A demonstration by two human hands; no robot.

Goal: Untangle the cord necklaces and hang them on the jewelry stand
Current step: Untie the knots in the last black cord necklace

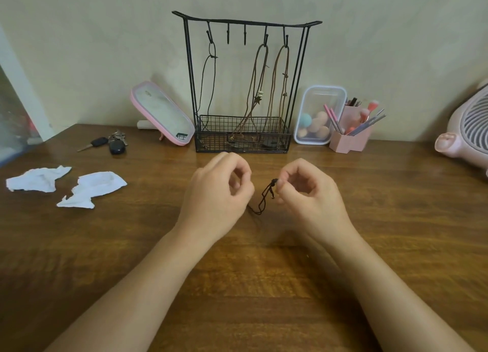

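Note:
A black wire jewelry stand [298, 85] stands at the back of the wooden table, against the wall. One black cord necklace [204, 79] hangs from its leftmost hook. Two brown cord necklaces [274, 82] hang from the two right hooks, their ends lying in the basket. Two middle hooks are bare. Above the table in front of the stand, my right hand [311, 193] pinches the top of a short black cord [265, 198]. The cord loops down toward my left hand [216, 190], whose fingers are curled; the cord's lower end reaches that palm, and whether it is held is hidden.
A pink-framed mirror [163, 114] leans left of the stand, with keys [111, 143] beside it. Two crumpled white tissues [66, 182] lie at the left. A clear box of sponges [317, 116], a pink brush holder [351, 135] and a pink fan [467, 129] sit to the right.

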